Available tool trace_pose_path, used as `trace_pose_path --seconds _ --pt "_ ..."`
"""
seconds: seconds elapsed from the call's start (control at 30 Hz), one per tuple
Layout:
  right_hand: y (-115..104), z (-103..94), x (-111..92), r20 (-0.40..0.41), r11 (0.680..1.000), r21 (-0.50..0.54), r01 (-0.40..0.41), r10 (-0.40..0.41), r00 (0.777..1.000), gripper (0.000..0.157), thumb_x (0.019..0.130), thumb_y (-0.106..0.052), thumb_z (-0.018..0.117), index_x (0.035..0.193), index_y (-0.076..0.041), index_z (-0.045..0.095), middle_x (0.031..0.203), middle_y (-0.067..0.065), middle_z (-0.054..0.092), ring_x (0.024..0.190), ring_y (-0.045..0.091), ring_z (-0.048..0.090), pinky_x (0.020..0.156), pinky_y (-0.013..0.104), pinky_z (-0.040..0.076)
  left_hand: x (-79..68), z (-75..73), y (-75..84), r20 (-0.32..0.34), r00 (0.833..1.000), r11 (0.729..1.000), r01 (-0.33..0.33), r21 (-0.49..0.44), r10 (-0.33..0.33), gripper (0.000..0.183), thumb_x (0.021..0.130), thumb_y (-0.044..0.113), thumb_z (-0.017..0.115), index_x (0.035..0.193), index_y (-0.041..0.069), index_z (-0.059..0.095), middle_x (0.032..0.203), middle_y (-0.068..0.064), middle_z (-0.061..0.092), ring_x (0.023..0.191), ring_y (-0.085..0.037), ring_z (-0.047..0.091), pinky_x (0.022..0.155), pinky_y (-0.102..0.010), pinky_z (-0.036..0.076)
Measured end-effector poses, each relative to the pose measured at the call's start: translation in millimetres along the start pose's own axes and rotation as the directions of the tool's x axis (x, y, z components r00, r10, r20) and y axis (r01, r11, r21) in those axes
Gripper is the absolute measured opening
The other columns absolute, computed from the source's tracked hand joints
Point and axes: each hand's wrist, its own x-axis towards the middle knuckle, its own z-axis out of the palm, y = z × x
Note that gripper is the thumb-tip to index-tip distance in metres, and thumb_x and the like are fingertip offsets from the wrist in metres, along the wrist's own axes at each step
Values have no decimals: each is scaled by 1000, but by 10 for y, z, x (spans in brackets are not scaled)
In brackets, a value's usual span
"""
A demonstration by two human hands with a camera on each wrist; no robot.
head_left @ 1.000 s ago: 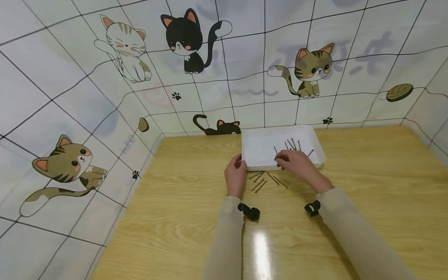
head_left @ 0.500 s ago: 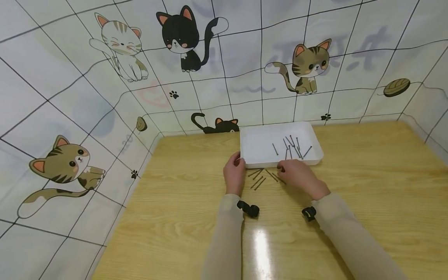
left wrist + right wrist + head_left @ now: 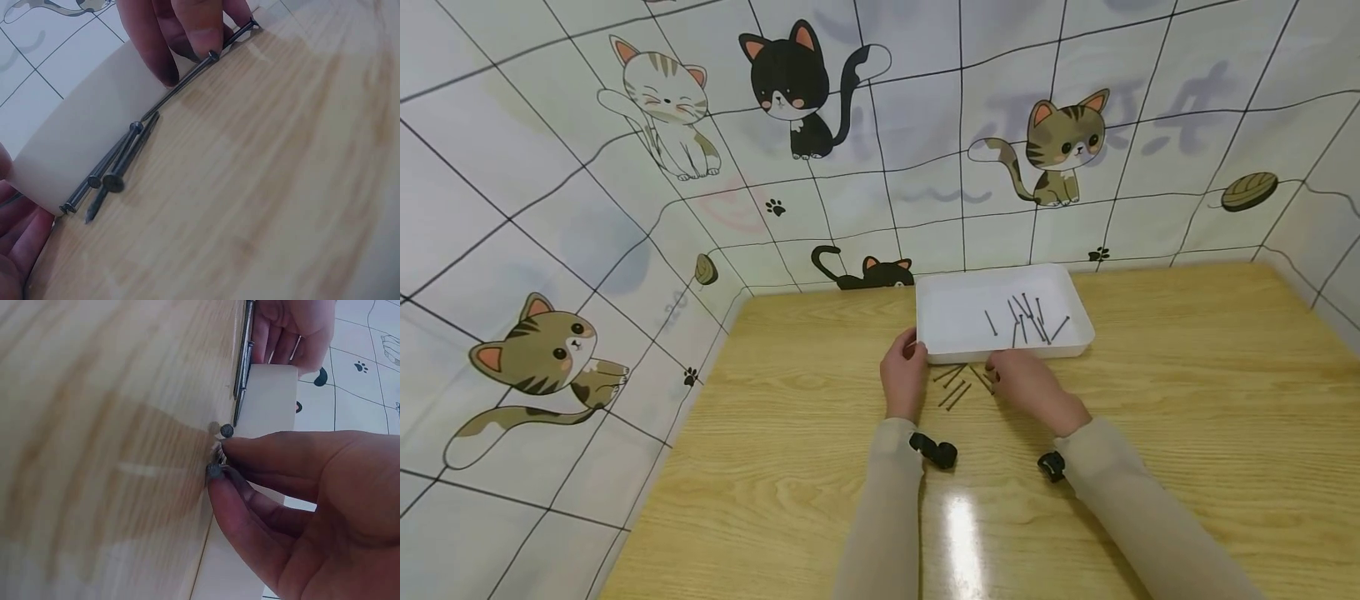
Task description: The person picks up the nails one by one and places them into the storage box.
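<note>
A shallow white tray (image 3: 951, 317) stands on the wooden table with several nails (image 3: 991, 323) lying in its right half. My left hand (image 3: 904, 379) holds the tray's near left corner. Along the tray's front side lie several loose nails (image 3: 958, 397), shown close up in the left wrist view, heads and points mixed. My right hand (image 3: 1030, 387) is low in front of the tray, thumb and fingertips pinching a nail at the right end of this row. Those fingers mostly cover it. Beside the fingertips, the right wrist view shows another nail's head (image 3: 226, 430).
The wood-grain table (image 3: 760, 467) extends to both sides and toward the person. A white wall (image 3: 925, 192) with cat drawings and grid lines rises right behind the tray. Each wrist wears a black camera (image 3: 934, 451).
My right hand has come from above the tray's front part down to the tabletop nails and slightly left, now pinching one. My left hand stays at the tray corner.
</note>
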Motion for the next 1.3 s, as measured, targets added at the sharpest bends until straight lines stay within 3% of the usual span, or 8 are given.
trace_pose_path --seconds 0.33,0.5,0.57,0.67,0.73,0.83,1.07,1.3 --pt "-14 26 -12 -24 1000 6 1 -1 1000 19 81 -1 58 99 1 64 98 15 63 86 30 58 72 41 47 -29 -14 47 4 1000 1000 3 -11 -3 33 87 24 53 119 18 58 112 3 59 93 -8 55 77 -31 46" --pt "-23 36 -16 -9 999 -9 -32 32 999 9 82 -3 59 88 -3 65 85 9 63 74 23 58 63 36 47 -33 -16 44 0 1000 1000 -9 -13 9 33 87 24 53 119 17 58 112 3 59 93 -8 55 77 -31 46" --pt "-30 39 -16 4 999 -8 -46 46 999 7 82 -5 58 76 -5 62 73 4 59 62 18 52 54 32 43 -36 -20 44 1 1000 1000 -7 -9 7 34 87 24 53 119 17 58 112 3 59 93 -7 55 77 -30 46" --pt "-41 43 -15 21 998 4 -66 66 998 25 82 -2 56 59 -11 50 55 -1 43 49 12 34 44 26 30 -46 -26 50 3 1000 1000 0 -4 0 34 87 25 53 120 17 58 112 3 59 92 -7 55 77 -30 46" --pt "-49 44 -15 37 997 16 -78 77 996 33 80 1 54 54 -14 39 50 -2 31 47 13 23 43 26 21 -47 -26 51 5 1000 1000 3 -3 -3 34 87 25 53 120 17 58 111 3 60 92 -6 55 77 -30 46" --pt "-56 45 -17 48 996 15 -90 89 995 36 76 3 53 53 -15 33 50 -2 24 47 13 19 43 25 18 -45 -27 52 5 1000 1000 2 -4 -2 34 87 26 53 120 17 58 111 2 60 92 -6 55 77 -30 46" --pt "-67 42 -19 53 995 -20 -99 100 994 24 74 -3 60 57 -12 45 55 1 40 48 14 32 42 27 25 -30 -27 48 3 1000 1000 -9 -4 9 33 86 24 53 118 17 59 111 3 60 91 -7 55 77 -30 46" --pt "-55 69 -9 59 995 -10 -97 98 993 16 74 -1 59 66 -10 49 60 2 44 52 16 36 44 28 28 -41 -41 47 15 1000 1000 -4 -13 4 35 86 25 53 119 16 58 112 2 60 92 -6 55 78 -30 46"
